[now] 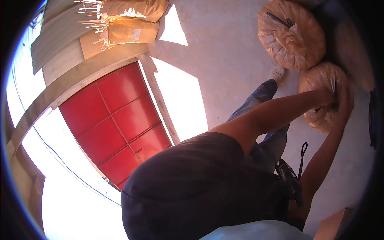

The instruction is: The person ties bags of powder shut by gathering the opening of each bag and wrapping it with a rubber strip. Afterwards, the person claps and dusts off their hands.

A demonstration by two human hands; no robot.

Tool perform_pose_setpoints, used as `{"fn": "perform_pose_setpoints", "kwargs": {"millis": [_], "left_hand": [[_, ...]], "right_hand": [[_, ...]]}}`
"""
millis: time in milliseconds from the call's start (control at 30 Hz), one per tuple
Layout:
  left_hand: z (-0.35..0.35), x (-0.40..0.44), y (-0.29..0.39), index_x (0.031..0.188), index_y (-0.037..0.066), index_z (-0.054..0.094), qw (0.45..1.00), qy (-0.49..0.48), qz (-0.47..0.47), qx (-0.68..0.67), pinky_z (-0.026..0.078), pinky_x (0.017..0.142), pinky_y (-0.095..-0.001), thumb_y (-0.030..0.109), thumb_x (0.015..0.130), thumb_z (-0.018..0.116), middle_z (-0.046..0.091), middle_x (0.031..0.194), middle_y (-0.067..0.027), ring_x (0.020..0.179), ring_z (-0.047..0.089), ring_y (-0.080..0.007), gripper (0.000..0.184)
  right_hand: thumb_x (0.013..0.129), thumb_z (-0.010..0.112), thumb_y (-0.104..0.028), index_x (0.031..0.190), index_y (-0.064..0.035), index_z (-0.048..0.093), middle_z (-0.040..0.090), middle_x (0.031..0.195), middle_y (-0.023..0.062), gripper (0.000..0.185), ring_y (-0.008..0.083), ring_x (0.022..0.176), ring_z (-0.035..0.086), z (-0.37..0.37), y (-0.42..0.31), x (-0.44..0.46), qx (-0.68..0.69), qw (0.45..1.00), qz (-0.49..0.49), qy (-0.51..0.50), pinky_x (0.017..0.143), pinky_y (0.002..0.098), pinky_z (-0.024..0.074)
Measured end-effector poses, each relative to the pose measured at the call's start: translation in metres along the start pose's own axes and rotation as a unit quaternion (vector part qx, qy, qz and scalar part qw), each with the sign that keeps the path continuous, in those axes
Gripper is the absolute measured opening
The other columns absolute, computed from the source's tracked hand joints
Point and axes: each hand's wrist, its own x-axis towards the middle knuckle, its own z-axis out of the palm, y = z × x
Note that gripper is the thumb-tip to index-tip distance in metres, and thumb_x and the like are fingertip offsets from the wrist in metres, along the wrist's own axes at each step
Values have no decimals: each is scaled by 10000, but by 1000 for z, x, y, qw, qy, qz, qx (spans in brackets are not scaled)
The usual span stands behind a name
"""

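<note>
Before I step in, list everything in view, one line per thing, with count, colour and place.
Gathered plastic sacks: two, tan, right side, touching
Wrapped bundles with thin sticks poking out: at least two, tan, top left
Metal gate: one, red, left of centre
Panels: several, grey, top left
Cable: at least one, dark, lower left
Floor: one, grey, behind the sacks
Sunlit patches: two, white, on the floor
Boxlike piece: one, brown, bottom right, cut off
Strapped pouch or device: one, black, against the shirt
Fabric: one, pale blue, bottom edge
Shirt: one, dark, lower centre
Jeans: one pair, blue, behind the arms
Perforated shoe: one visible, pale, beside the sacks
Hands: two, bare, at the lower sack
</note>
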Motion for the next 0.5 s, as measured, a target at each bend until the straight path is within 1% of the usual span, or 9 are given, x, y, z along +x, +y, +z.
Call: {"fn": "perform_pose_setpoints", "kwargs": {"millis": [67,133,267,300,333,367,400,433,500], "left_hand": [[-8,26,-20,823,-25,643,997,-41,11,-66,407,440,-377,259,925,642,608,675,-129,499,551,-200,302],[-14,29,-19,825,-22,635,930,-190,-107,-295,355,392,-328,231,944,610,584,646,-127,422,473,-176,281],[-8,13,-20,869,-16,637,963,-67,-46,-256,285,365,-276,231,982,528,496,572,-50,398,374,-124,293],[-13,24,-28,883,-7,636,926,-154,-86,-334,255,360,-258,255,991,506,432,538,-14,389,324,-100,312],[-15,18,-22,782,57,593,916,-178,-109,-342,215,359,-234,258,1000,481,372,517,28,381,278,-75,317],[-12,13,-15,698,126,506,924,-154,-110,-333,174,363,-218,255,1005,471,323,511,62,376,244,-50,335],[-13,12,-14,667,161,442,924,-175,-89,-328,167,369,-220,247,1006,471,329,525,78,386,238,-44,351],[-14,13,-14,679,162,451,928,-180,-89,-313,166,373,-226,258,1006,475,316,536,80,401,242,-42,342],[-15,10,-13,691,157,453,938,-177,-81,-286,187,390,-222,269,1002,482,308,550,82,418,248,-42,332]], "right_hand": [[921,627,-235,1303,20,565,616,1236,108,463,204,1115,588,-8,15,-11,29,999,-27,-7,993,308,438],[901,656,-118,1261,20,577,629,1176,100,394,181,1050,612,-16,23,-15,-22,990,78,-119,936,299,481],[897,655,-62,1200,5,595,640,1082,74,317,140,971,615,-29,11,-33,-48,961,99,-253,848,299,512],[875,657,-54,1151,-11,627,647,1002,64,281,175,922,631,-27,1,-35,-43,954,157,-252,811,322,514],[847,645,-64,1023,-20,653,635,918,100,181,263,869,639,-22,-13,-43,-295,921,-197,-164,779,366,507],[825,632,-91,912,-16,636,606,894,150,115,344,866,617,-22,-18,-46,-339,909,-198,-137,775,403,495],[816,608,-30,876,4,591,588,924,127,71,331,842,610,-20,-21,-46,-364,905,-185,-123,748,383,484],[825,626,-114,862,-18,613,609,888,146,104,349,820,619,-21,-24,-46,-314,925,-168,-132,735,422,490],[842,640,-166,865,-16,632,651,839,127,152,276,748,638,-23,-35,-44,-214,964,-58,-148,696,382,505]]}}
